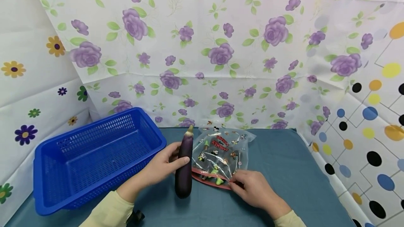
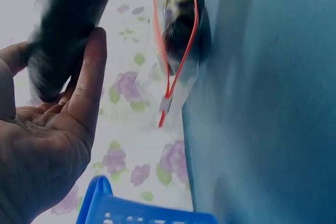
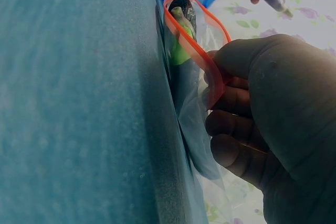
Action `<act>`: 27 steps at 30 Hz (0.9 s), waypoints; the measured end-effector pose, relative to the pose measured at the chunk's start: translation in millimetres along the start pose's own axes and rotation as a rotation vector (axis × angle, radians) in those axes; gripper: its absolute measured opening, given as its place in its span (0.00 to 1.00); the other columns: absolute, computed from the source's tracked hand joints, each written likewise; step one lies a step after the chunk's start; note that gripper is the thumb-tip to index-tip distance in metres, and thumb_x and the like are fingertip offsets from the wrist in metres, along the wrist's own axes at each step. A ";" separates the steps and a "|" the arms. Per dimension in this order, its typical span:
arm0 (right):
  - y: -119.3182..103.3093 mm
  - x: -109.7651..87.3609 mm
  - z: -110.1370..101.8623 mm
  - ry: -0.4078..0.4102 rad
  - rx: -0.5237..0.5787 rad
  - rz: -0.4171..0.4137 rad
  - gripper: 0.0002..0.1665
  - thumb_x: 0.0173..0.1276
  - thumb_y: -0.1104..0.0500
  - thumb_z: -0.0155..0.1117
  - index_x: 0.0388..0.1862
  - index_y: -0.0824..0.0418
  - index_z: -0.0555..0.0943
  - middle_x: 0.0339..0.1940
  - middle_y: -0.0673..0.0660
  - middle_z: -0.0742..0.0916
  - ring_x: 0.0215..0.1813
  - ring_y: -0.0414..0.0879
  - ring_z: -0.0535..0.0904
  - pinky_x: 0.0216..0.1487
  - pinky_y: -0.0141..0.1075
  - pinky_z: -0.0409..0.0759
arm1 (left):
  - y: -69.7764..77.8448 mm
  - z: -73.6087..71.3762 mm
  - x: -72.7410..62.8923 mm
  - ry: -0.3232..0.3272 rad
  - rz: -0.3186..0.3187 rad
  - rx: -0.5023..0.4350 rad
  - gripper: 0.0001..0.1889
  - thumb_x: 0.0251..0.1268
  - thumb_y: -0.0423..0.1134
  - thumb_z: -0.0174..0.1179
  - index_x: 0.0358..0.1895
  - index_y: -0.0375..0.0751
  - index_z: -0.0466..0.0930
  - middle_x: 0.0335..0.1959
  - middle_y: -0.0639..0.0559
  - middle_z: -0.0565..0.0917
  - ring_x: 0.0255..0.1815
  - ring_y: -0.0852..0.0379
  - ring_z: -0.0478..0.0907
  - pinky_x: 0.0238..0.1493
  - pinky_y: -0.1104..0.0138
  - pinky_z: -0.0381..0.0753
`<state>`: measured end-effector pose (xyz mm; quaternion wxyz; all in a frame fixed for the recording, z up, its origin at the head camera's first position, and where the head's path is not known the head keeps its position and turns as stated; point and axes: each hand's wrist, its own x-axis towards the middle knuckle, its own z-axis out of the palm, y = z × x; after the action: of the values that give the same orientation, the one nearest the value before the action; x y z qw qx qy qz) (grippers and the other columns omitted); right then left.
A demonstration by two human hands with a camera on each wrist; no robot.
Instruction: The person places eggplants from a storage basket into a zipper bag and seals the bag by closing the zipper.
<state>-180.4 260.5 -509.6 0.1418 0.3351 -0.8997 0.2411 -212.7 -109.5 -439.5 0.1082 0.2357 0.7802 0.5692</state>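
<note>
A dark purple eggplant (image 1: pixel 184 171) stands nearly upright in my left hand (image 1: pixel 159 165), stem end up, thumb across its near side. In the left wrist view the same eggplant (image 2: pixel 65 30) is held above the table, apart from the bag. My right hand (image 1: pixel 252 188) pinches the red-edged mouth of a clear printed zip bag (image 1: pixel 233 143) at its right corner. The bag's mouth gapes, as the right wrist view shows along its orange-red rim (image 3: pixel 191 45). Inside lie a green-topped dark item (image 3: pixel 181 45) and other dark shapes, partly hidden by the plastic.
A blue perforated basket (image 1: pixel 94 185) stands on the left, with nothing seen inside. A blue-green cloth (image 1: pixel 284 164) covers the table. Flowered sheets (image 1: pixel 202 45) hang behind and at the left, and a dotted one (image 1: pixel 372 132) at the right. A small black object (image 1: pixel 136 217) lies near my left sleeve.
</note>
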 end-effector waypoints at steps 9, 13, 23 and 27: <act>-0.4 0.3 -0.7 0.001 0.001 -0.007 0.08 0.76 0.58 0.79 0.39 0.43 0.90 0.32 0.34 0.82 0.29 0.25 0.73 0.28 0.27 0.75 | -7.7 13.5 -3.2 -0.052 -0.052 -0.061 0.34 0.88 0.48 0.62 0.83 0.33 0.65 0.63 0.39 0.85 0.53 0.47 0.87 0.40 0.57 0.90; -1.2 0.3 -1.6 0.000 0.014 -0.007 0.08 0.77 0.58 0.78 0.39 0.43 0.90 0.32 0.35 0.83 0.30 0.25 0.73 0.29 0.28 0.75 | -11.6 17.6 -4.4 -0.086 -0.072 -0.089 0.32 0.89 0.48 0.61 0.82 0.32 0.67 0.60 0.40 0.86 0.51 0.47 0.85 0.40 0.57 0.90; 0.5 0.4 -0.4 0.002 0.008 0.002 0.08 0.76 0.58 0.79 0.39 0.43 0.91 0.32 0.34 0.82 0.29 0.25 0.73 0.29 0.28 0.75 | -15.2 26.4 -4.5 -0.169 -0.100 -0.102 0.23 0.89 0.49 0.61 0.73 0.38 0.77 0.48 0.46 0.87 0.39 0.53 0.82 0.35 0.62 0.84; 1.2 -0.3 0.5 0.002 0.011 0.006 0.08 0.75 0.58 0.80 0.39 0.43 0.91 0.32 0.34 0.83 0.29 0.25 0.74 0.29 0.28 0.76 | -18.4 31.0 -5.5 -0.206 -0.085 -0.094 0.20 0.89 0.48 0.60 0.70 0.39 0.80 0.44 0.49 0.86 0.36 0.56 0.80 0.35 0.64 0.81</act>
<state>-181.1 261.2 -510.6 0.1401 0.3329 -0.8992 0.2468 -198.9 -90.6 -467.5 0.2229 0.2541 0.7467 0.5728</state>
